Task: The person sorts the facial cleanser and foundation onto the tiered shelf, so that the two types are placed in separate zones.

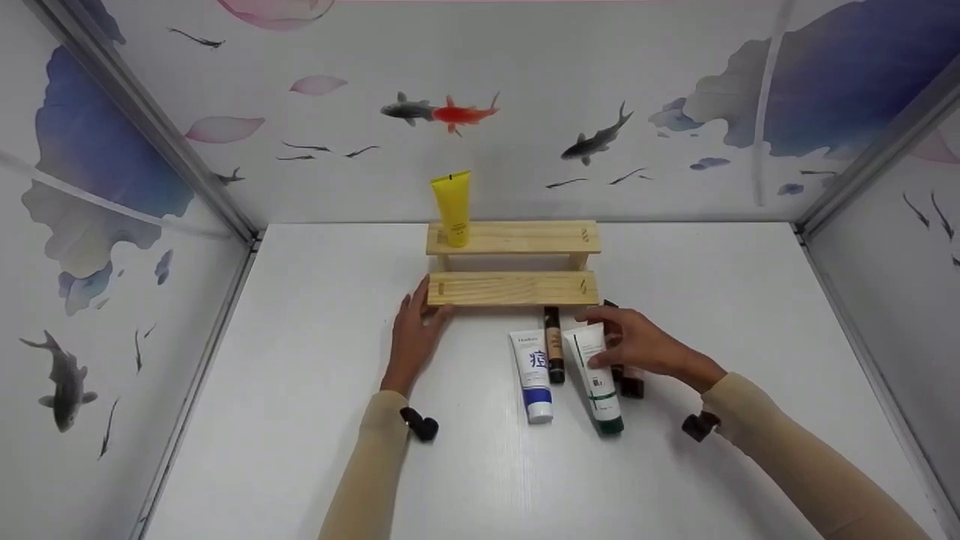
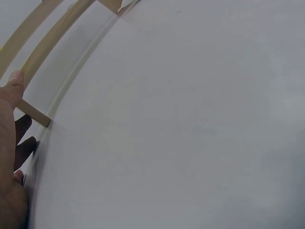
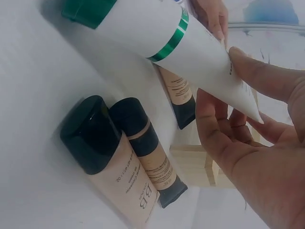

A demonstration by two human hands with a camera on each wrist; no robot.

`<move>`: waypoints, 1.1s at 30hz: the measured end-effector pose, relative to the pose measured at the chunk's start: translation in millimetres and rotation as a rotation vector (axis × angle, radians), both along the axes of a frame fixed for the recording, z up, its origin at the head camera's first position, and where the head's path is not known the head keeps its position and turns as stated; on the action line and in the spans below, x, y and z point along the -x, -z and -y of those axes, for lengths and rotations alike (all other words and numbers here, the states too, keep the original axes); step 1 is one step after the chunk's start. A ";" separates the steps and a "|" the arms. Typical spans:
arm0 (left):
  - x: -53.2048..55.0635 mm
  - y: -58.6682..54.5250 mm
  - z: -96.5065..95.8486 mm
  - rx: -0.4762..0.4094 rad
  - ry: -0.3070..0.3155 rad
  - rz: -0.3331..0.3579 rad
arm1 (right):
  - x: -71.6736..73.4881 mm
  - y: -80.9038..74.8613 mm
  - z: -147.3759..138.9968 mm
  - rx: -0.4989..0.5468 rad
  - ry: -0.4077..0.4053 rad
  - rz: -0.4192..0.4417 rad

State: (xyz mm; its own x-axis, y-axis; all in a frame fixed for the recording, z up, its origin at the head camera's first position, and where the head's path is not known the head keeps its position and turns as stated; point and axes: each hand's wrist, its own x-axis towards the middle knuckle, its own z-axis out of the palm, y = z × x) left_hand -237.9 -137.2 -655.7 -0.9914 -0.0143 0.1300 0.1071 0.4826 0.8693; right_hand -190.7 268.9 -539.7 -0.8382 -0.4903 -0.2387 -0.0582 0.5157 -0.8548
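Observation:
My right hand pinches a white squeeze tube with a green cap near its flat end. In the right wrist view this tube is raised above the table, its green cap pointing away from the fingers. At the left end of a two-step wooden rack, my left hand holds the lower board, thumb on the front edge and fingers along the side. A yellow tube stands cap down on the rack's upper step, at the left.
Left of the held tube lie a white and blue tube and a slim beige-and-black tube. Below my right hand lie a BB cream tube with a black cap and another beige-and-black tube. Printed walls enclose the white table.

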 end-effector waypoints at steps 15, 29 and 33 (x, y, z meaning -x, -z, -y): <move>0.2 -0.1 2.1 0.002 0.012 -0.024 | -13.8 -11.6 -9.7 0.042 0.084 0.062; 0.5 -1.5 0.3 -0.014 0.003 0.031 | -26.1 -13.4 -11.5 0.061 0.127 0.041; 1.2 -3.5 1.7 -0.014 0.005 0.018 | -28.4 -13.7 -12.9 0.110 0.156 0.043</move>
State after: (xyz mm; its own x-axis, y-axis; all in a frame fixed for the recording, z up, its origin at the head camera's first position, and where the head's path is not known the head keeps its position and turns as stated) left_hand -239.1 -138.9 -652.3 -0.9937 -0.0114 0.1117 0.0933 0.4700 0.8777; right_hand -162.3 281.8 -526.0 -0.8963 -0.3804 -0.2280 0.0530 0.4186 -0.9066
